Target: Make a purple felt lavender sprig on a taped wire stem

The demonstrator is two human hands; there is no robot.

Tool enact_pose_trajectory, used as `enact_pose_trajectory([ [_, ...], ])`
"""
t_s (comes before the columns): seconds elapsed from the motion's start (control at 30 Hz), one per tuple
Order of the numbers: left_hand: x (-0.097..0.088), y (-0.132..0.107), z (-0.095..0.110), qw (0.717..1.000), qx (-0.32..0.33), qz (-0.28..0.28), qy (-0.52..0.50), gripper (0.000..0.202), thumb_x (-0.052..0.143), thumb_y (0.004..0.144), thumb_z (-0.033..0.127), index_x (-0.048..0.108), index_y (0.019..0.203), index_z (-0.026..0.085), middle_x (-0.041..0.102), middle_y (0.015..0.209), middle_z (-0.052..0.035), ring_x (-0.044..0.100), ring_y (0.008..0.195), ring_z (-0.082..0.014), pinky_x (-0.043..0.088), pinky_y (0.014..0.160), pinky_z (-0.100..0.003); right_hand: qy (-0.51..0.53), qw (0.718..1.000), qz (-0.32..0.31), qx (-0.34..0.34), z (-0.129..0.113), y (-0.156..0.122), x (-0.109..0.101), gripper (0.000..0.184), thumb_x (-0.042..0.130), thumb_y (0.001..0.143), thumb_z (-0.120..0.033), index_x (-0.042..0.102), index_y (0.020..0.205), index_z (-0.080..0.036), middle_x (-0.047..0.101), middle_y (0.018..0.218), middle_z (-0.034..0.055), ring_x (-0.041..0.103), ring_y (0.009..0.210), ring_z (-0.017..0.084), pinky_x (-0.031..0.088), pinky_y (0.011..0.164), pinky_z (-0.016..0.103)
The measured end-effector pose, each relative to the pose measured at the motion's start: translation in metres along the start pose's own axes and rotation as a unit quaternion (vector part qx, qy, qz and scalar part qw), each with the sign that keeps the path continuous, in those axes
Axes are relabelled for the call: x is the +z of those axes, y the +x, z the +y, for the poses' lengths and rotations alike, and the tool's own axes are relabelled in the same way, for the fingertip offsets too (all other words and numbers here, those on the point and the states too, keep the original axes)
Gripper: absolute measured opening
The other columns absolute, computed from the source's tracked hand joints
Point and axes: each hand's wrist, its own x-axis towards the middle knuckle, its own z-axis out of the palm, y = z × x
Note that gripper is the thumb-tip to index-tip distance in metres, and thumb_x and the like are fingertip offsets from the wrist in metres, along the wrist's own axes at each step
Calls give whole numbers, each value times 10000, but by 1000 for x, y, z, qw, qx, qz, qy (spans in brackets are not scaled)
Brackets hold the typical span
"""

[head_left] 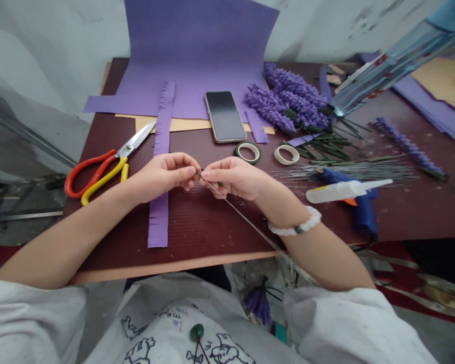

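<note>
Above the middle of the table, my left hand (166, 174) pinches the end of a thin grey wire (246, 222), thumb against fingers. My right hand (237, 177) is closed on the same wire right beside it, the fingertips of both hands nearly meeting. A bit of dark green shows at the pinched end; what it is I cannot make out. From there the wire slants down to the right, past the table's front edge. Under my left wrist lies a fringed purple paper strip (159, 217). A roll of green tape (248, 152) rests just beyond my right hand.
Red-and-yellow scissors (102, 172) lie at left, a phone (225, 116) behind my hands. To the right are a white tape roll (286, 154), purple flower stems (288, 101), loose wires (364, 171), a white glue bottle (337, 192) and a blue glue gun (364, 212).
</note>
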Motion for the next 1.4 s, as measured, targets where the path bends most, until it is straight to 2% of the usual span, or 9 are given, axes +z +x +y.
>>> enact_pose_trajectory([
  [0.1,0,1,-1,999,-33,-1,-30,439,753,676,504,614,791,104,637,686,-11,567,561,-68,466,567,-204,-9,1000,5,-1,0,0,1,293,763,673,-368,602,658,-124,511,485,-50,421,387,40,330,391,188],
  [0.17,0,1,-2,999,-37,-3,-7,452,744,676,530,596,742,108,629,675,-7,549,528,-59,449,543,-200,-21,1000,6,-3,1,1,1,284,750,691,-366,596,659,-129,509,485,-50,425,386,43,330,391,190],
  [0.33,-2,0,-2,997,-7,-5,71,290,690,784,393,588,732,126,612,661,22,535,544,-38,423,557,-171,-19,1000,-5,-19,2,1,1,235,724,717,-333,632,689,-119,533,496,-44,456,391,50,333,406,195],
  [0.47,-4,-1,-1,994,8,-9,110,215,649,819,324,605,745,127,610,652,20,532,552,-43,414,553,-171,-15,999,-27,-35,0,-1,1,209,691,752,-310,659,721,-106,561,514,-36,480,410,51,348,437,195],
  [0.77,-6,-2,-2,992,14,-25,119,298,619,826,395,575,679,139,542,569,11,496,520,-66,350,489,-189,-28,999,-26,-34,-2,-4,1,194,678,766,-289,652,706,-106,554,477,-35,484,417,52,353,451,189],
  [1.07,-2,-3,-3,988,82,-28,124,294,628,832,419,563,755,142,535,650,11,473,595,-74,381,582,-220,61,996,-56,18,-8,-4,3,242,754,680,-312,641,664,-98,552,467,-24,472,393,64,362,401,205],
  [1.4,-2,-2,-4,992,85,-19,95,179,673,806,297,592,804,138,602,718,1,516,632,-68,399,595,-205,79,994,-69,34,-5,-1,2,242,769,668,-311,654,661,-99,601,525,-11,506,395,65,398,396,192],
])
